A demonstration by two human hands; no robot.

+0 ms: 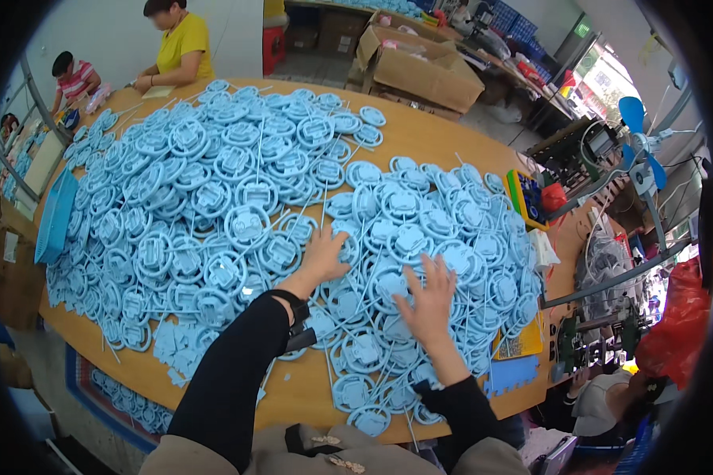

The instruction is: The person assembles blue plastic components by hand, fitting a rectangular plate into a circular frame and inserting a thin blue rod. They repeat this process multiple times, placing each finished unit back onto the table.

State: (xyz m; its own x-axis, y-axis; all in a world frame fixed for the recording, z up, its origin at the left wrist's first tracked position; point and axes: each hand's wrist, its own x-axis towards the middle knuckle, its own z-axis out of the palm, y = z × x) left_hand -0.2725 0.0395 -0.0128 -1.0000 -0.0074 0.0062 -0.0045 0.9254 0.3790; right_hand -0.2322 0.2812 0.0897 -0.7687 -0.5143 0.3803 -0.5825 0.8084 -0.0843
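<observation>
Two heaps of light blue round plastic parts with rings and thin stems cover a wooden table [420, 131]. My left hand [322, 257] rests at the right side of the larger left heap [190, 182], by the gap between the heaps. Its fingers point away from me, slightly bent and apart, touching parts with nothing gripped that I can see. Over the right heap [404, 214], my right hand [430, 305] lies with fingers spread across the parts. A dark band circles my left wrist. Small flat light blue pieces [184, 348] lie near the front left.
A blue basket [58, 218] stands at the left edge. On the right are a yellow-and-green tray [524, 198], a blue fan [643, 146] and a red bag [677, 324]. Cardboard boxes [424, 71] stand behind. A person in yellow [184, 47] works across the table.
</observation>
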